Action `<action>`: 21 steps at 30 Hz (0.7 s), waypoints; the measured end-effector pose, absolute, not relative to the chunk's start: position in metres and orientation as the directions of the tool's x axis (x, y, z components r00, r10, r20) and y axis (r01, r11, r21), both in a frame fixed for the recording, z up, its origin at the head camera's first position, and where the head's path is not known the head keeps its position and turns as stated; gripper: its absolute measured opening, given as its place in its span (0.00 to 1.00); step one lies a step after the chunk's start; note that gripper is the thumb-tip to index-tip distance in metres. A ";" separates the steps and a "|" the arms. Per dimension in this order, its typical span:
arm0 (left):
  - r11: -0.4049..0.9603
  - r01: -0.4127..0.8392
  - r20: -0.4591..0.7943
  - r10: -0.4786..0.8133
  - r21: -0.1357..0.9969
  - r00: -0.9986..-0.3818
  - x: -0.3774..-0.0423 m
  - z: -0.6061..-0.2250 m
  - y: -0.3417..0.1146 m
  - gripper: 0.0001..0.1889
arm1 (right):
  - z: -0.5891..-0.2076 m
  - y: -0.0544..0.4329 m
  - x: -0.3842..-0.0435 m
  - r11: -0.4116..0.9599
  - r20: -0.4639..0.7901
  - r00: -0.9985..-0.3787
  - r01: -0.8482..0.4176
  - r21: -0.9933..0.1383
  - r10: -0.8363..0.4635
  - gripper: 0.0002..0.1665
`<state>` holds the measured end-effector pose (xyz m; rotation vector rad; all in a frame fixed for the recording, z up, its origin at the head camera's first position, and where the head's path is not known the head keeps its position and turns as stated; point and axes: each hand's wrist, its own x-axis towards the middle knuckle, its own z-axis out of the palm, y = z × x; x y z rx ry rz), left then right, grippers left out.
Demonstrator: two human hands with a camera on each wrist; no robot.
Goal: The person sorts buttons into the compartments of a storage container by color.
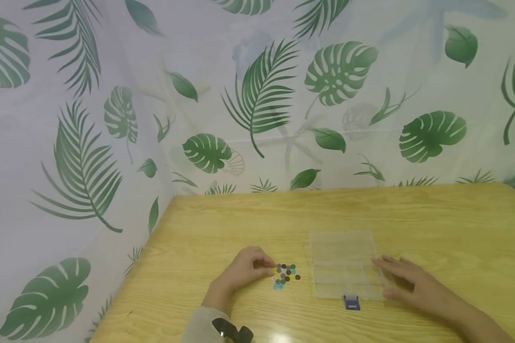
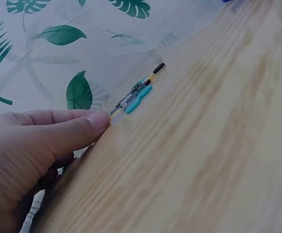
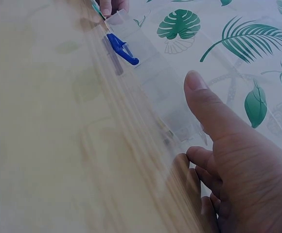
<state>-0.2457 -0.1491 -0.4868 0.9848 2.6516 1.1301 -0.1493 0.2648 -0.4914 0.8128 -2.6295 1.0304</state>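
A loose cluster of small flat round discs, in black, grey, green, blue, yellow and white, lies on the table. My left hand is at the cluster's left edge, thumb and forefinger close together by the nearest discs; no disc shows clearly between them. To the right lies a clear plastic compartment box with its lid folded back and a blue latch at the front. My right hand is at the box's right side, fingers extended and thumb apart; the fingertips are at its edge.
The wooden table reaches back to a white cloth printed with green leaves. The same cloth hangs along the left side. One black disc lies slightly apart, between the cluster and the box.
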 end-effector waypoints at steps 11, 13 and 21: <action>0.546 0.568 0.176 0.608 0.616 -0.774 -0.243 -0.483 -0.148 0.05 | -0.489 0.266 -0.150 0.605 0.373 -0.827 -0.563 -0.564 -0.421 0.39; 0.539 0.589 0.204 0.610 0.602 -0.766 -0.244 -0.484 -0.147 0.05 | -0.490 0.266 -0.151 0.609 0.366 -0.832 -0.555 -0.566 -0.417 0.39; 0.552 0.568 0.215 0.575 0.610 -0.789 -0.242 -0.488 -0.148 0.04 | -0.491 0.266 -0.150 0.609 0.345 -0.842 -0.539 -0.582 -0.415 0.39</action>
